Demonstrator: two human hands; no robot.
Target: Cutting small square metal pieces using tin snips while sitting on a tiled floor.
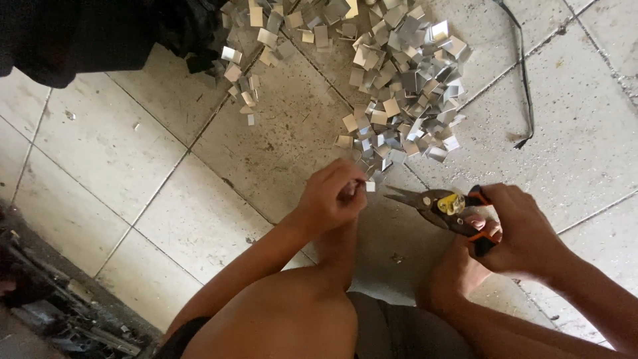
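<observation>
A large heap of cut metal squares point(392, 73) is already piled at upper centre. One small piece point(369, 187) is pinched in the left hand point(332, 196) at centre; orange-handled snips point(446, 207) are gripped by the right hand point(515, 229). A metal sheet point(392, 256) remains uncut below.

A pair of metal tin snips with orange-and-black handles and a yellow latch near the pivot point(446, 205) lies roughly level above the tiled floor, its short pointed blades aimed left and slightly parted. The handles sit inside the right hand point(522, 229), whose fingers wrap around them. Just left of the blade tips, a small square piece of thin silvery sheet metal point(369, 187) shows at the fingertips of the left hand point(331, 196), pinched there, pale and flat, only partly visible beyond the curled fingers.
</observation>
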